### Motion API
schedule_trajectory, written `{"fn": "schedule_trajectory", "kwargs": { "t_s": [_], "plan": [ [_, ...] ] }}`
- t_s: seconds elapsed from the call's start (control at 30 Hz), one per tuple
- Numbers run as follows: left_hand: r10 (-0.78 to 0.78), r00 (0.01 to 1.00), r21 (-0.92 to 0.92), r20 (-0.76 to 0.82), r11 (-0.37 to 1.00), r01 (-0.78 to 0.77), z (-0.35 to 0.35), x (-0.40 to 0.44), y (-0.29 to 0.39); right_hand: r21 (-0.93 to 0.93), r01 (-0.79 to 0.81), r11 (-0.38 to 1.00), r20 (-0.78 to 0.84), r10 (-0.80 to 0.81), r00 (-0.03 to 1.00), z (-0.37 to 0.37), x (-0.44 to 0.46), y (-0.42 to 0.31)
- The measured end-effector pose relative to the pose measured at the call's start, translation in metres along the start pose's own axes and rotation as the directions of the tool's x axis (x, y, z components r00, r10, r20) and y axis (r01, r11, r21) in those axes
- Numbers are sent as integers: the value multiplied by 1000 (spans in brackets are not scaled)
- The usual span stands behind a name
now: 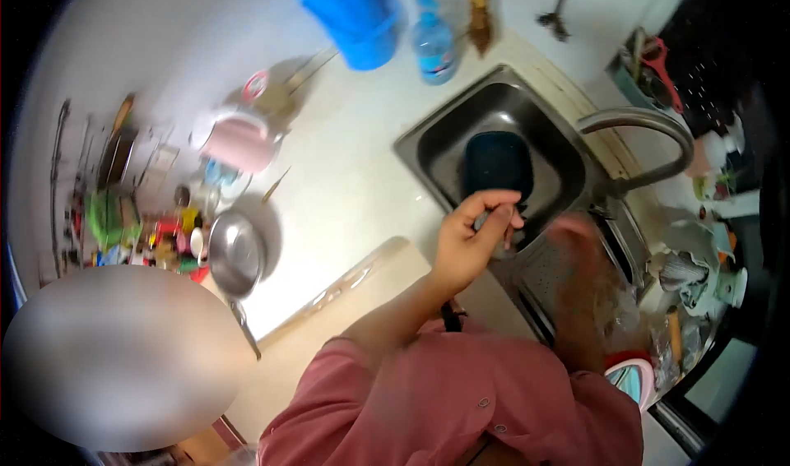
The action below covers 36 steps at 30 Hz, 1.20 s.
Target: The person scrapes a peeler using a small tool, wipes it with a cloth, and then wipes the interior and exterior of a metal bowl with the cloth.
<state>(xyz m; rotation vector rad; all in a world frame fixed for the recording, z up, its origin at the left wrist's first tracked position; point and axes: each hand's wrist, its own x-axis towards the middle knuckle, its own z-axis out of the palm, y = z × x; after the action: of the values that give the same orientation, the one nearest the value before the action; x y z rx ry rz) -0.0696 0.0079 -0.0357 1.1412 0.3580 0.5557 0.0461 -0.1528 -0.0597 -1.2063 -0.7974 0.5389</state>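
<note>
My left hand (477, 229) is over the near edge of the steel sink (428, 149). Its fingers are curled closed around something small and greyish that I cannot make out. Just beyond the fingertips, a dark, rounded-square tub (498, 163) lies in the basin. To the right, my right hand (576, 237) is smeared by motion above the sink's near right side. Its fingers do not show clearly, nor does anything it may hold. The curved faucet (650, 125) rises to the right of the basin.
A blue jug (354, 22) and a water bottle (433, 42) stand behind the sink. On the left are a pink pitcher (239, 141), a steel pan (237, 254) and a cluttered rack. Dishes (687, 268) crowd the right side.
</note>
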Motion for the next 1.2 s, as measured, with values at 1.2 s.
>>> {"fn": "schedule_trajectory", "kwargs": {
  "t_s": [1.2],
  "plan": [
    [-288,383,-259,-878,958,128,-431,-332,32,-396,211,894,451,-11,893,416,21,179]
  ]
}}
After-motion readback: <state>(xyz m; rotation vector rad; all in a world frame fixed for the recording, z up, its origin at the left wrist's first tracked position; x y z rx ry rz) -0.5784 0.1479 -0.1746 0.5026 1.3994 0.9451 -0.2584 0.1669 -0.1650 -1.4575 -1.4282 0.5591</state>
